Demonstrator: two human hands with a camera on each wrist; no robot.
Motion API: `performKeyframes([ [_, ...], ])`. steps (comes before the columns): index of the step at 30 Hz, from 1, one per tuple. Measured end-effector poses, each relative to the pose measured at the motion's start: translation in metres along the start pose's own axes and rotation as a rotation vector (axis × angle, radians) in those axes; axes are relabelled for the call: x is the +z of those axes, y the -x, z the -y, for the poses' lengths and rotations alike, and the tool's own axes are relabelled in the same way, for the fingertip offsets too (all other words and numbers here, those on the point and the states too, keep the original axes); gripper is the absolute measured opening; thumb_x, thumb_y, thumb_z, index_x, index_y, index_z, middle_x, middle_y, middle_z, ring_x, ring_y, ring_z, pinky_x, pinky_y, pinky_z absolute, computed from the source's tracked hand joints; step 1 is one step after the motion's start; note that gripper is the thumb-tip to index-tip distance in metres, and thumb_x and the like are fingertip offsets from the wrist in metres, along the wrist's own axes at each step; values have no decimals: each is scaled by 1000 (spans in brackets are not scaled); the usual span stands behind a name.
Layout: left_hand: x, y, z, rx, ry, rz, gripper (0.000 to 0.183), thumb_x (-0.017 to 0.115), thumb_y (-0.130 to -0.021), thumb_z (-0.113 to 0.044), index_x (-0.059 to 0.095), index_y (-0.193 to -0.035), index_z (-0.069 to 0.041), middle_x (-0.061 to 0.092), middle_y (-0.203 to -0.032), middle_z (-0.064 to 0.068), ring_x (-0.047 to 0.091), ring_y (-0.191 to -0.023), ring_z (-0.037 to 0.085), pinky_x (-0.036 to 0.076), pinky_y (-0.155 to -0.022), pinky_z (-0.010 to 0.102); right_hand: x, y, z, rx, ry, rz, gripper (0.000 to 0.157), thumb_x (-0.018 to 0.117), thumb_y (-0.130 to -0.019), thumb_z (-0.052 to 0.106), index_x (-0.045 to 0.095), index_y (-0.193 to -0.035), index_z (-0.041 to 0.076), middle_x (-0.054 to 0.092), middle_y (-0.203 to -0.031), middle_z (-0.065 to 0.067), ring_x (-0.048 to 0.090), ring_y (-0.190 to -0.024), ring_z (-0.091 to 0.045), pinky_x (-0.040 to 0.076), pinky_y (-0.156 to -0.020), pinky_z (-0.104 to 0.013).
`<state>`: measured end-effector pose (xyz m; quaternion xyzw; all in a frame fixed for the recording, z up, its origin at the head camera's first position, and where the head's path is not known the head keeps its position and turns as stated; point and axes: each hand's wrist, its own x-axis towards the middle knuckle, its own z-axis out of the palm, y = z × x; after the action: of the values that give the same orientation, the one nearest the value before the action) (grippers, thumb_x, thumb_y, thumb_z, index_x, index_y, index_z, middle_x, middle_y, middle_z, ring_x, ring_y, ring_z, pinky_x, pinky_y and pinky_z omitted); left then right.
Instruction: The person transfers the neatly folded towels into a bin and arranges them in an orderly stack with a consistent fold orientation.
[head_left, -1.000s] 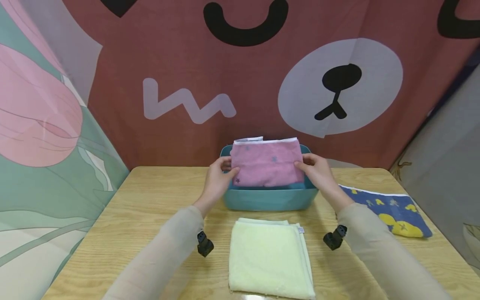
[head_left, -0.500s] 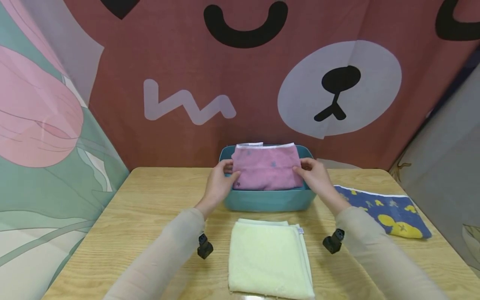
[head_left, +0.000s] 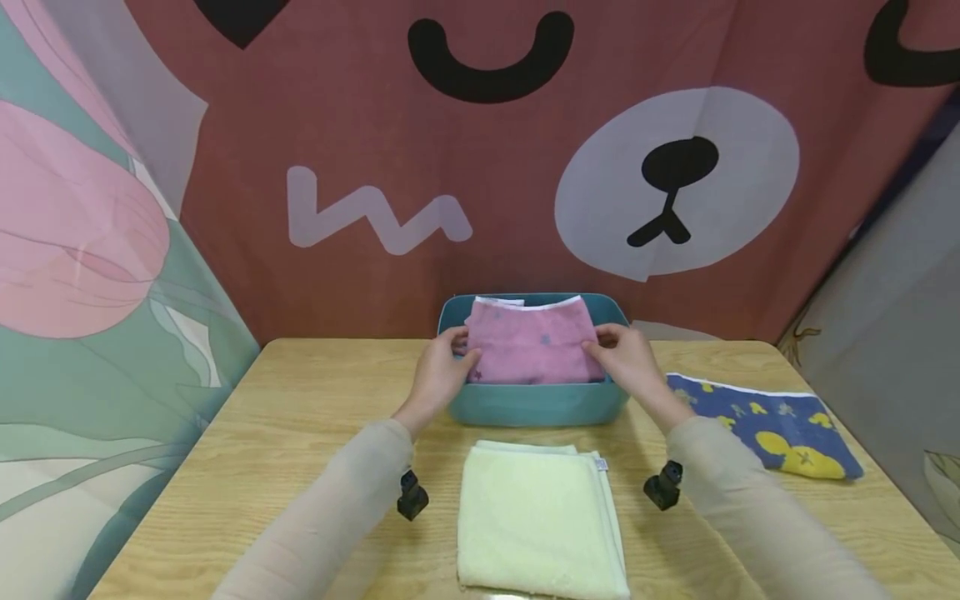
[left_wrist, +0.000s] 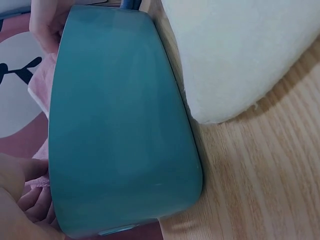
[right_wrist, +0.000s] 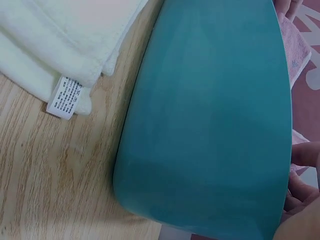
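A folded pink towel (head_left: 534, 340) with a white edge and small star prints sits partly inside a teal plastic bin (head_left: 538, 405). My left hand (head_left: 438, 371) pinches the towel's left side between thumb and fingers. On its right side, my right hand (head_left: 626, 362) pinches it the same way. In the left wrist view, the bin's front wall (left_wrist: 120, 120) hides most of the towel, and the left hand (left_wrist: 22, 200) shows at the rim. The right wrist view has the right hand (right_wrist: 302, 195) at the rim too.
A folded pale yellow towel (head_left: 540, 521) lies on the wooden table (head_left: 330, 375) in front of the bin. To the right, a blue towel (head_left: 780, 425) with yellow prints lies partly behind the right forearm. A curtain (head_left: 510, 167) hangs behind the table.
Both hands have lowered the pink towel deeper into the bin; its top edge now stands near the bin's back rim. The yellow and blue towels have stayed put.
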<state>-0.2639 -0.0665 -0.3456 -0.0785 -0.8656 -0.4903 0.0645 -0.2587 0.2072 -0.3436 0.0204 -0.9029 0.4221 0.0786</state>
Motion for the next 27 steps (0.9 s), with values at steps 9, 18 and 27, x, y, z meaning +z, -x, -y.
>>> performKeyframes([
  [9,1,4,-1,-21,-17,18,43,67,-96,-13,55,-135,1,65,-116,13,61,-107,25,55,-84,33,4,2,-3,-17,42,9,37,62,-99,19,61,-123,-8,65,-111,-23,62,-100,-34,54,-82,-41],
  [18,2,5,-2,-39,-17,27,41,66,-97,-13,56,-135,-1,64,-117,12,60,-108,24,55,-85,33,5,3,-5,-50,75,-6,34,63,-97,18,63,-122,-6,67,-106,-20,63,-98,-33,54,-80,-43],
  [27,3,5,2,36,41,4,33,64,-94,-2,60,-126,1,68,-110,13,63,-103,26,55,-83,36,4,6,-6,-73,61,-12,26,59,-99,13,65,-120,0,66,-105,-18,63,-95,-32,54,-76,-43],
])
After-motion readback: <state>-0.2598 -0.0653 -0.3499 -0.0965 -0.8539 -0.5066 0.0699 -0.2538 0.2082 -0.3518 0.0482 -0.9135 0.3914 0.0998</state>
